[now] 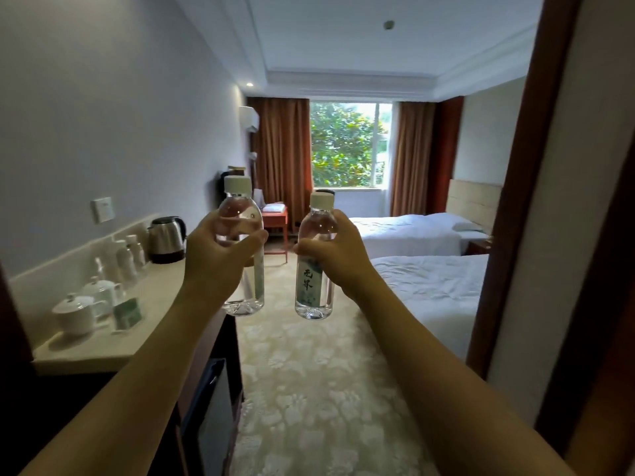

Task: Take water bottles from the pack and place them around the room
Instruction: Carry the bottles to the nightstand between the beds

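Head view: two water bottles are held up in front of the person, at the entrance of a hotel room. The left hand (pixel 220 249) is clamped around the upper body of the left bottle (pixel 244 249), and the right hand (pixel 338 250) is clamped in the same way on the right bottle (pixel 315 259). Both bottles are kept upright, with the long axis vertical, the white caps pointing up and the bases down; they are near each other but not touching. They are probably carried like this so that each can be put down standing, without being turned. Neither bottle is resting on anything. At the left, a counter (pixel 103 352) along the wall carries a kettle (pixel 167 239) near its far end, lidded cups (pixel 74 312) toward the near edge, and some other bottles between them. Two beds (pixel 429 283) are seen at the right. The pack is not visible.
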The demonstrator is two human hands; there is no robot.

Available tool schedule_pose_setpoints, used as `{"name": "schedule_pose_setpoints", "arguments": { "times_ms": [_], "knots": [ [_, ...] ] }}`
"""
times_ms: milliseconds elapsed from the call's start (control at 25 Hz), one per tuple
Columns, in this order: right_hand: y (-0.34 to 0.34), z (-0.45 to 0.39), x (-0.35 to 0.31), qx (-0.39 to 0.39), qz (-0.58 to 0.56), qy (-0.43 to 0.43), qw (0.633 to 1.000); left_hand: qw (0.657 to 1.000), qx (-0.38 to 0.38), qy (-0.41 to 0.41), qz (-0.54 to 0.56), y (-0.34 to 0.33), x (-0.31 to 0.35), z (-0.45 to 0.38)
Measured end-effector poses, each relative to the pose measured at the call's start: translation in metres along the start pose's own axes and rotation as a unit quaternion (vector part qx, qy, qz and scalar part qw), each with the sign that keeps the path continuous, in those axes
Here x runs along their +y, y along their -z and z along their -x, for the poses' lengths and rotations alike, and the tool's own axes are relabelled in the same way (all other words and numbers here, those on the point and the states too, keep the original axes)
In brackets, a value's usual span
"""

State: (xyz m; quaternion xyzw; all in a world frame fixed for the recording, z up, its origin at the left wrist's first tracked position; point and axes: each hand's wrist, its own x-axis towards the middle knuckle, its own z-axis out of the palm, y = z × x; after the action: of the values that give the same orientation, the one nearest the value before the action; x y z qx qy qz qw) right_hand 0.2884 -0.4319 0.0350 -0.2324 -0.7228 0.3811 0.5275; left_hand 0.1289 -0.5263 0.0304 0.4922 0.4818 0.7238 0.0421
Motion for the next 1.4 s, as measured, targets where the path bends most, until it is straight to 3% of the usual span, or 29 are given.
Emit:
{"name": "schedule_pose_setpoints", "arguments": {
  "times_ms": [280,640,840,1200,1400],
  "knots": [
    [0.016,-0.072,0.068,0.036,0.026,-0.032,0.999,0.998,-0.054,0.023,0.036,-0.06,-0.08,-0.066],
    [0.099,-0.241,0.214,0.066,0.009,-0.04,0.997,0.991,-0.116,0.014,0.061,-0.227,-0.213,-0.187],
    [0.129,-0.333,0.274,0.072,0.017,-0.048,0.996,0.991,-0.107,0.011,0.074,-0.289,-0.267,-0.258],
    [0.117,-0.484,0.4,0.068,0.042,-0.06,0.995,0.99,-0.124,-0.012,0.072,-0.37,-0.404,-0.389],
    [0.098,-0.596,0.467,0.077,0.06,-0.062,0.993,0.987,-0.134,-0.02,0.084,-0.411,-0.491,-0.502]
  ]
}}
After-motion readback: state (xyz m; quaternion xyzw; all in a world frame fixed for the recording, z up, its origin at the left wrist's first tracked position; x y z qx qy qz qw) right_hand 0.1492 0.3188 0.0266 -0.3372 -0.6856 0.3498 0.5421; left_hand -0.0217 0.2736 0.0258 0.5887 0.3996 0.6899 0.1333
